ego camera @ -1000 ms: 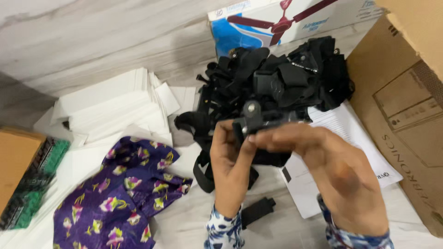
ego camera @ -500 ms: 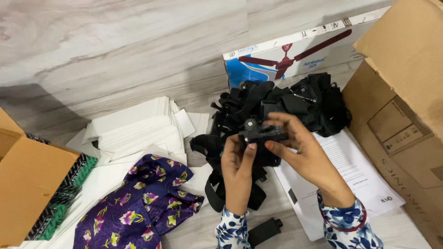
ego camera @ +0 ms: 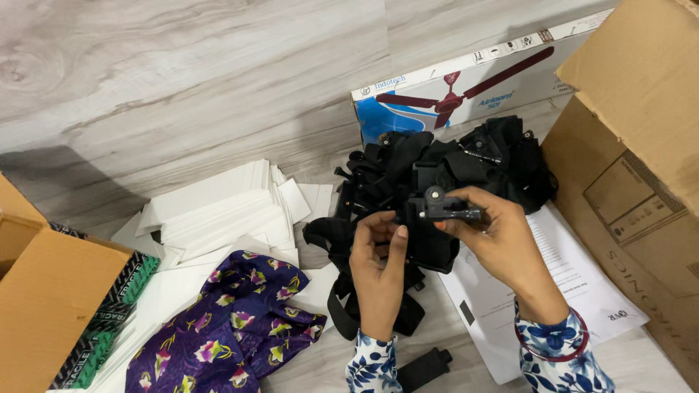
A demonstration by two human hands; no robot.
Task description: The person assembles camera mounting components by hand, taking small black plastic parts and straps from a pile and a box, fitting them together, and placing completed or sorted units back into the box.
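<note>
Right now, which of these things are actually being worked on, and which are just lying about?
In hand:
left hand
right hand
black clip mount
black strap pile

Lying about:
white card stack
purple floral cloth
fan box
printed sheet
cardboard boxes

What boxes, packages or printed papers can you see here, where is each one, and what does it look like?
Fan carton: top centre, long, white and blue, with a maroon ceiling fan picture.
Large cardboard box: right edge, brown, open flap.
Small cardboard box: left edge, brown, with green and black tape.
Printed sheets: under the right hand, white.
</note>
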